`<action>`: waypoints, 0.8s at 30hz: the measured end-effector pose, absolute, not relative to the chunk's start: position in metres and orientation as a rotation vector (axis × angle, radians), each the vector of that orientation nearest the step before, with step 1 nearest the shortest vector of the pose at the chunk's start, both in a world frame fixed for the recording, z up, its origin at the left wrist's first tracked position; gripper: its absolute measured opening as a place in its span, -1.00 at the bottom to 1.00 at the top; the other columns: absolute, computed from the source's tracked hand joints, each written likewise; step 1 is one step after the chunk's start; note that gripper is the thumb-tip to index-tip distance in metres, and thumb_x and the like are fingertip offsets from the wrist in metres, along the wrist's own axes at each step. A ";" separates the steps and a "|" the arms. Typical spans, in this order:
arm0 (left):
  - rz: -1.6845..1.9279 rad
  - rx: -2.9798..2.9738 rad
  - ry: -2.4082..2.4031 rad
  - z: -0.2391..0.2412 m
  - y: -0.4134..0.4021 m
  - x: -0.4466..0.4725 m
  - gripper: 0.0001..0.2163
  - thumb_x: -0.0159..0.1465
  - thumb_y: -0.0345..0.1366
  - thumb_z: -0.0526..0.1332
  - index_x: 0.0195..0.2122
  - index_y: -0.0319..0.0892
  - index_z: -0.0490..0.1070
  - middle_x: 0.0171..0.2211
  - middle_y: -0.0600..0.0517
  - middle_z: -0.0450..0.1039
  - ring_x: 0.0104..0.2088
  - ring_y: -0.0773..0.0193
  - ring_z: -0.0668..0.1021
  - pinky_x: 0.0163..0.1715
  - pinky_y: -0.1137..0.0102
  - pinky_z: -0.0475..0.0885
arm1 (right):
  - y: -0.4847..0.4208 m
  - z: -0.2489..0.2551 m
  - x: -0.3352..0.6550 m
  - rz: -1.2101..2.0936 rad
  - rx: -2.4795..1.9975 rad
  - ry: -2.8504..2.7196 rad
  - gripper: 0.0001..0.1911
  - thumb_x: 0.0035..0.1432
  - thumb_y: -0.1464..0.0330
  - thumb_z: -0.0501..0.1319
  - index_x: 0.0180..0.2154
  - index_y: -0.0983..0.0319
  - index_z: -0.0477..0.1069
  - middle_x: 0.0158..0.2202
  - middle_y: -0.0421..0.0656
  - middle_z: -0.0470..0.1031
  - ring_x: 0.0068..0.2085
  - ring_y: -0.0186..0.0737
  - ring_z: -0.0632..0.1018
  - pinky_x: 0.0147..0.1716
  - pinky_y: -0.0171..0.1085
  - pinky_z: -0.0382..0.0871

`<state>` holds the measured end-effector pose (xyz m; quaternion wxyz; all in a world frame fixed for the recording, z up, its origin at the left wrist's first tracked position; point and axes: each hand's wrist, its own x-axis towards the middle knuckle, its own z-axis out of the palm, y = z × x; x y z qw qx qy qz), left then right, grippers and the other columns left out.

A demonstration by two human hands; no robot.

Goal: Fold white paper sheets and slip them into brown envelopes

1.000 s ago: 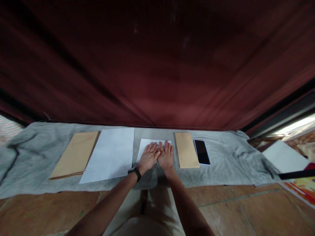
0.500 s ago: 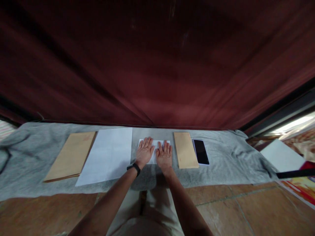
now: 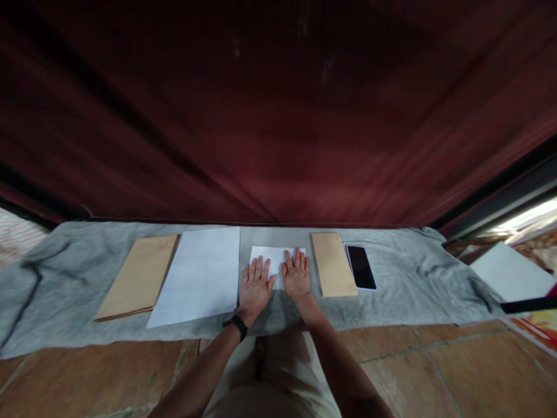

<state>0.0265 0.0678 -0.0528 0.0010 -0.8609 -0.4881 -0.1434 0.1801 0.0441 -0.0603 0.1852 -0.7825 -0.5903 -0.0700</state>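
Note:
A small folded white paper [image 3: 274, 258] lies on a grey cloth [image 3: 391, 296] spread over the floor. My left hand [image 3: 256, 288] lies flat with fingers spread on the paper's near left part; a black band is on that wrist. My right hand [image 3: 296, 274] lies flat beside it on the paper's right part, fingers stretched out. Neither hand holds anything.
Left of the hands lie a large white sheet [image 3: 199, 274] and a brown envelope [image 3: 140, 276]. To the right are a narrow brown envelope [image 3: 333, 263] and a black phone [image 3: 361, 266]. A dark red curtain [image 3: 278, 116] hangs behind. More white paper [image 3: 511, 276] lies far right on the tiled floor.
Both hands slid over the folded paper, first away from me, then back toward me. The left hand is now lower than the right, and the hands have drawn slightly apart.

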 end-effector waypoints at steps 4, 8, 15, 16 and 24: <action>-0.437 -2.689 -1.532 -0.054 0.069 0.028 -0.43 0.44 -0.02 -0.04 0.39 -0.21 0.16 0.41 -0.19 0.09 0.41 -0.06 0.16 0.35 -0.03 0.08 | 0.033 -0.062 0.183 -0.216 -2.197 -1.680 -0.48 0.43 0.27 0.05 0.34 0.27 0.21 0.40 0.19 0.11 0.38 0.10 0.23 0.29 0.13 0.10; -0.414 -2.692 -1.529 -0.055 0.069 0.028 -0.42 0.44 -0.03 -0.02 0.39 -0.23 0.14 0.42 -0.21 0.05 0.41 -0.09 0.16 0.36 -0.04 0.06 | 0.004 -0.070 0.177 -0.304 -2.175 -1.665 -0.45 0.43 0.29 0.04 0.36 0.33 0.16 0.42 0.19 0.06 0.40 0.09 0.18 0.29 0.09 0.12; -0.457 -2.685 -1.502 -0.055 0.069 0.028 -0.42 0.45 -0.03 -0.04 0.40 -0.24 0.14 0.42 -0.22 0.05 0.42 -0.10 0.13 0.34 -0.06 0.07 | -0.053 -0.081 0.167 -0.359 -2.108 -1.657 -0.42 0.43 0.24 0.02 0.38 0.30 0.10 0.40 0.12 0.14 0.38 0.07 0.23 0.28 0.08 0.17; -0.463 -2.682 -1.504 -0.055 0.068 0.028 -0.42 0.45 -0.02 -0.04 0.40 -0.24 0.13 0.41 -0.22 0.06 0.42 -0.10 0.13 0.34 -0.07 0.07 | -0.059 -0.081 0.167 -0.359 -2.101 -1.658 -0.41 0.43 0.24 0.01 0.39 0.30 0.09 0.39 0.12 0.17 0.37 0.06 0.24 0.28 0.07 0.17; -0.434 -2.686 -1.466 -0.055 0.069 0.028 -0.42 0.46 -0.03 -0.05 0.39 -0.28 0.15 0.41 -0.27 0.04 0.41 -0.14 0.13 0.33 -0.08 0.08 | -0.075 -0.069 0.156 -0.316 -2.074 -1.644 -0.40 0.42 0.19 0.04 0.36 0.35 0.14 0.35 0.12 0.24 0.35 0.07 0.28 0.31 0.07 0.14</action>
